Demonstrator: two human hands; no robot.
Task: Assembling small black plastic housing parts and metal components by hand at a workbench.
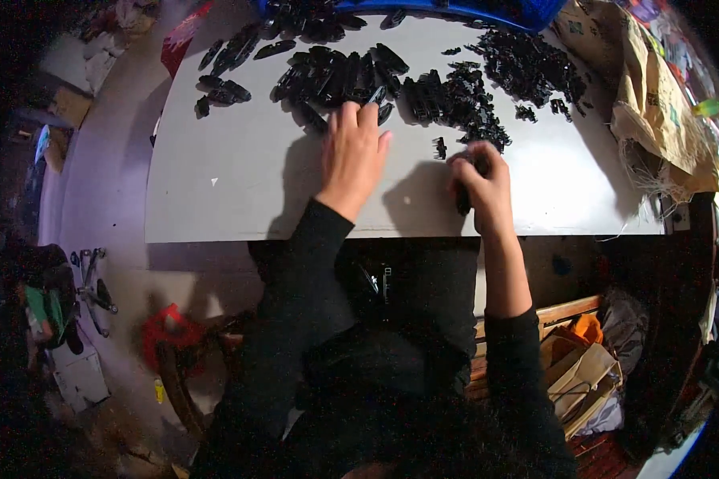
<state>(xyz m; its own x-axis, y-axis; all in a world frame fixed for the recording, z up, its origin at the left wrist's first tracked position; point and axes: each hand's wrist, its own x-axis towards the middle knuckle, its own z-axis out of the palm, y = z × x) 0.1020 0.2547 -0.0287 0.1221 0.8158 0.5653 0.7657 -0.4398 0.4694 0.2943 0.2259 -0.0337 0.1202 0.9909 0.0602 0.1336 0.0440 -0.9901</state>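
My left hand (350, 156) reaches over the near edge of a pile of long, black plastic parts (327, 73). Its fingertips touch the pieces there, and the thumb stands apart to the right. A dark, elongated black plastic part (462, 198) is gripped in my right hand (487, 180), low over the table, with its lower end sticking out below the fingers. Just left of that hand lies a small, toothed black clip (439, 148). Behind it spreads a heap of similar small black pieces (471, 100).
The white table (240, 184) carries more long black parts (225, 90) at left and a second heap of small pieces (531, 68) at right. A blue container (495, 12) stands at the far edge. A frayed woven sack (655, 120) hangs over the right side.
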